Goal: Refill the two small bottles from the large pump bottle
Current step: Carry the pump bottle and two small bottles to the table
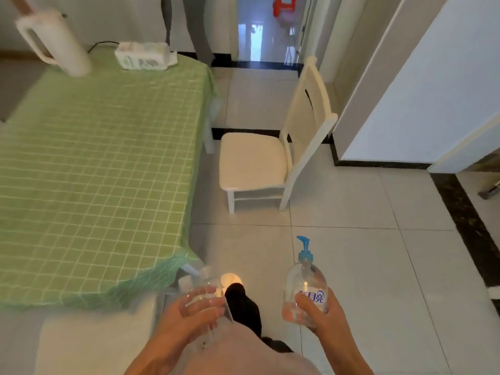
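1. Head view: the right hand is wrapped around the lower body of a large clear plastic pump bottle with a blue pump head and blue lettering; the bottle stands upright in the air over the pale tiled floor.
2. The left hand is clamped on small clear plastic bottles, fingers curled over them; they are blurred, so their exact number cannot be told.
3. Both hands are low in the view, just off the near corner of the worktop, which is covered by a green checked cloth.
4. At the worktop's far end stand a cream electric kettle and a pack of wet wipes.
5. A cream wooden chair stands on the floor beside the worktop.
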`<state>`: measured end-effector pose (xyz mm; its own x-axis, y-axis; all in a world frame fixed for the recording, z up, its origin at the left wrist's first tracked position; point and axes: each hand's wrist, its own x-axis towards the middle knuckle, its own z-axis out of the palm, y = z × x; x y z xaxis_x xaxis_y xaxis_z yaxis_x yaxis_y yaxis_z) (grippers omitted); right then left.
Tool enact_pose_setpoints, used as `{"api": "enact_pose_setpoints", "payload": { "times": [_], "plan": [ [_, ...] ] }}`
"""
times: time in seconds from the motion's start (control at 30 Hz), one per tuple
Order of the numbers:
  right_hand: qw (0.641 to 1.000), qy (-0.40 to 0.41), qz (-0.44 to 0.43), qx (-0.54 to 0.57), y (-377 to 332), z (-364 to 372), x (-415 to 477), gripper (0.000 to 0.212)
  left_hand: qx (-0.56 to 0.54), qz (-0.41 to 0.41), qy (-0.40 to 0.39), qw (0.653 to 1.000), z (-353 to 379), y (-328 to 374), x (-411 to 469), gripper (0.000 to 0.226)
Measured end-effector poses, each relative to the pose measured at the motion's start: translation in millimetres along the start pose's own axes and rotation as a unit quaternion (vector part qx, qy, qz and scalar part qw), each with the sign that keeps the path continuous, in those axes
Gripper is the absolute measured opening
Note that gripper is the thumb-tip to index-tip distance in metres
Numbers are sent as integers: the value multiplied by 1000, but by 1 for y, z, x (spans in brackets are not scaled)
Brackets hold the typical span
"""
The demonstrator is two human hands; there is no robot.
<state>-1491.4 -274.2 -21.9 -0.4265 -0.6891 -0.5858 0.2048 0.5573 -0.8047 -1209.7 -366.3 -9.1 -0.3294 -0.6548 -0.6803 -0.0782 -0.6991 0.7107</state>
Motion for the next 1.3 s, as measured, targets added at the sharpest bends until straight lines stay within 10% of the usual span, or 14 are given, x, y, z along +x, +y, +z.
{"api": "enact_pose_setpoints", "payload": {
  "times": [0.63, 1.3],
  "plan": [
    [986, -116, -38, -110, -229, 161, 283, 64, -72, 52, 70, 994, -58, 227, 244, 64],
    [840, -448, -77, -297, -360, 365, 425, 58, -239, 129, 337, 901, -104, 251, 275, 54]
  ]
}}
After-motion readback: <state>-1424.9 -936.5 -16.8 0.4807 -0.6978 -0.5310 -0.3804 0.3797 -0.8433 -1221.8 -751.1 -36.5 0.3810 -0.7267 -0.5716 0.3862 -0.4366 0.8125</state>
